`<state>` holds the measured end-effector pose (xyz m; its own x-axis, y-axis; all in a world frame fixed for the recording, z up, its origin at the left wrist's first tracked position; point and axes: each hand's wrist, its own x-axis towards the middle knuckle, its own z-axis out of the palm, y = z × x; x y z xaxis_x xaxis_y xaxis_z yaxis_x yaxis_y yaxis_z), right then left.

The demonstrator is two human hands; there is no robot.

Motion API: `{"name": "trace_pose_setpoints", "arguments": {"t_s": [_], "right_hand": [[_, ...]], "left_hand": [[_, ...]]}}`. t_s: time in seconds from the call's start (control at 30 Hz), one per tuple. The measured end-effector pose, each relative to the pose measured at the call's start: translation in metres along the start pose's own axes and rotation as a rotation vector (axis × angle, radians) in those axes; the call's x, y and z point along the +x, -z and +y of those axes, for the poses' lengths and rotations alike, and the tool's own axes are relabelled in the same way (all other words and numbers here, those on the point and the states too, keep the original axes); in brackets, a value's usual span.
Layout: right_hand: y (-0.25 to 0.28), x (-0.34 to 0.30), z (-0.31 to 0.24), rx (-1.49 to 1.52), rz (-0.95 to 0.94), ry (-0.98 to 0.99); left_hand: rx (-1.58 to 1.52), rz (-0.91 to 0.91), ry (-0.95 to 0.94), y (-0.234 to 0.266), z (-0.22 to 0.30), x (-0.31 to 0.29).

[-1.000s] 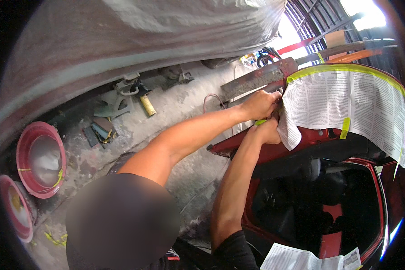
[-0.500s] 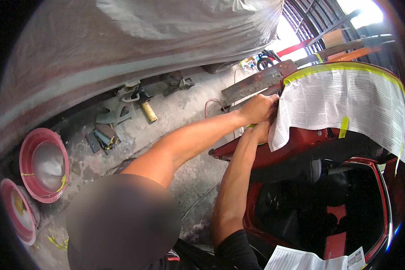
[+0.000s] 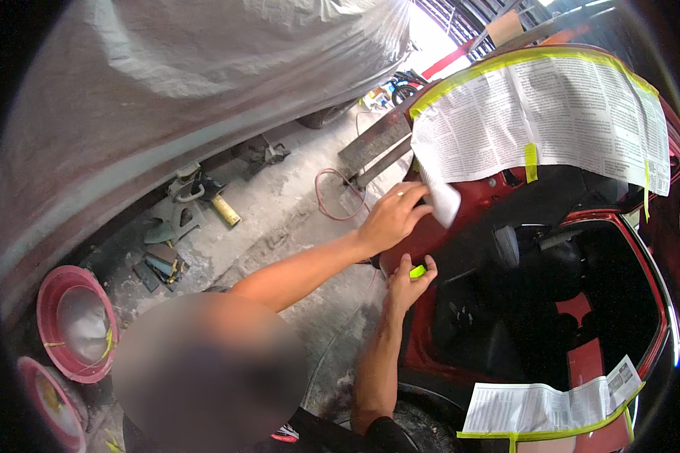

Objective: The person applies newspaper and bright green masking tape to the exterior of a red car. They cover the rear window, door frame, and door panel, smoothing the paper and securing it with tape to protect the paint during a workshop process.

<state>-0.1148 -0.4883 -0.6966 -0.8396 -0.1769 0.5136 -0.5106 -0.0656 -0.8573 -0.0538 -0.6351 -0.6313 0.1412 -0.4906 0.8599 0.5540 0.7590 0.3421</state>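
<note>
A printed newspaper sheet (image 3: 567, 113) covers part of a red car body panel (image 3: 472, 202), stuck along its upper edge with yellow-green masking tape (image 3: 499, 60). My left hand (image 3: 391, 220) pinches the sheet's loose lower-left corner, which curls and looks slightly blurred. Lower down, beside the car's edge, my right hand (image 3: 406, 288) has its fingers bent round a bright yellow-green roll of masking tape (image 3: 418, 271). Only a small part of that roll shows between thumb and fingers. A short tape strip (image 3: 531, 162) hangs from the sheet's lower edge.
A second taped newspaper piece (image 3: 536, 408) lies at the lower right, below the car's dark opening (image 3: 536, 302). To the left, a covered vehicle (image 3: 204, 83) stands behind tools (image 3: 177, 219) on the concrete floor. Pink basins (image 3: 49, 302) sit at far left. A thin hose (image 3: 321, 200) loops behind my hands.
My hands, close together at the sheet's left edge before, are now apart. The right has come down with the tape roll; the left bends the sheet's corner. The whole view has shifted.
</note>
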Motion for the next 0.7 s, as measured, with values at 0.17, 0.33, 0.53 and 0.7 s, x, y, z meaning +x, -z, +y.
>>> {"name": "trace_pose_setpoints", "arguments": {"t_s": [0.17, 0.33, 0.53, 0.7], "right_hand": [[0.042, -0.006, -0.075, -0.523, -0.302, 0.212], [0.059, -0.009, -0.139, -0.655, -0.438, 0.234], [0.054, -0.007, -0.184, -0.631, -0.410, 0.458], [0.054, 0.001, -0.195, -0.528, -0.457, 0.525]], "left_hand": [[0.024, 0.030, -0.011, -0.023, 0.009, 0.038], [0.080, 0.026, 0.138, -0.040, 0.021, 0.049], [0.058, 0.157, 0.140, -0.061, 0.018, 0.045], [0.098, 0.030, 0.125, -0.057, 0.025, 0.035]]}}
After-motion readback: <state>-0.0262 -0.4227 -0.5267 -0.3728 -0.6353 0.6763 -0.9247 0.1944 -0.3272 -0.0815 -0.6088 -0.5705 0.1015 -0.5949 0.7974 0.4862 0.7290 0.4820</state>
